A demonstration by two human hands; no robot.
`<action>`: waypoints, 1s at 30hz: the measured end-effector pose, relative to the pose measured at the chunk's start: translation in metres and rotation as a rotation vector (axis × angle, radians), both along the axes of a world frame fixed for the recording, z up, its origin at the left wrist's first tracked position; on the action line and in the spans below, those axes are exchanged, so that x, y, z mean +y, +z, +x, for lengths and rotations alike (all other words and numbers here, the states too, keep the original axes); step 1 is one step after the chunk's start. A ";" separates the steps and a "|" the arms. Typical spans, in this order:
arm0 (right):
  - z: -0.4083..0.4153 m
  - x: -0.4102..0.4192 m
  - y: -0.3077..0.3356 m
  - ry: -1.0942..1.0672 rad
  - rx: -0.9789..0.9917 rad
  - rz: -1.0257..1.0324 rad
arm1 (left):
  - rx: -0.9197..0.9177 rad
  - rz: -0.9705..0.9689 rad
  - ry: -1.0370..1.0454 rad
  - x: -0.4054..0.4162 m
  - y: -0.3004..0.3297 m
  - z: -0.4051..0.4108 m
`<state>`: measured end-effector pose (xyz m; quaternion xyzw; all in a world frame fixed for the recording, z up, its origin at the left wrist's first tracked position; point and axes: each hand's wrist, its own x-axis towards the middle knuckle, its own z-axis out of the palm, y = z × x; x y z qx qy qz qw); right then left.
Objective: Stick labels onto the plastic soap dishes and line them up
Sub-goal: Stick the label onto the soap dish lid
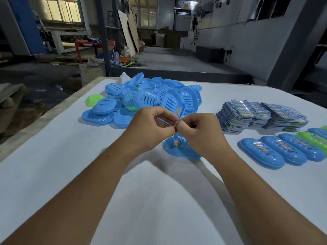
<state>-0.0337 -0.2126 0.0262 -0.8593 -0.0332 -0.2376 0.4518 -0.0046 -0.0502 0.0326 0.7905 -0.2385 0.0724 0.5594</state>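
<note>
Pinching a label point(177, 142) between curled fingertips, the left hand point(150, 129) and right hand point(200, 131) meet above a blue soap dish point(180, 151) at mid-tabletop point(53, 156); unlabelled dishes point(141, 98) heap toward the far edge, label stacks point(256, 115) and a labelled row point(283, 149) lie along the right edge.

Soap dishes and labels on the white desk point(53, 156)

Blue dish point(178, 152) sits mid-desk, a peeling label point(177, 142) above it; loose blue pile point(145, 98) behind, label stacks point(260, 115) and labelled row point(283, 149) to its right.
</note>
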 end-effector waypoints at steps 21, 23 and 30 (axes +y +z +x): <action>0.001 -0.002 0.004 0.052 0.046 0.183 | 0.109 -0.154 0.183 -0.003 -0.001 0.006; 0.000 0.000 0.003 0.077 0.039 0.208 | 0.109 -0.155 0.168 -0.003 -0.002 0.006; 0.003 -0.003 0.003 0.042 0.046 0.194 | 0.128 -0.153 0.185 -0.002 -0.003 0.009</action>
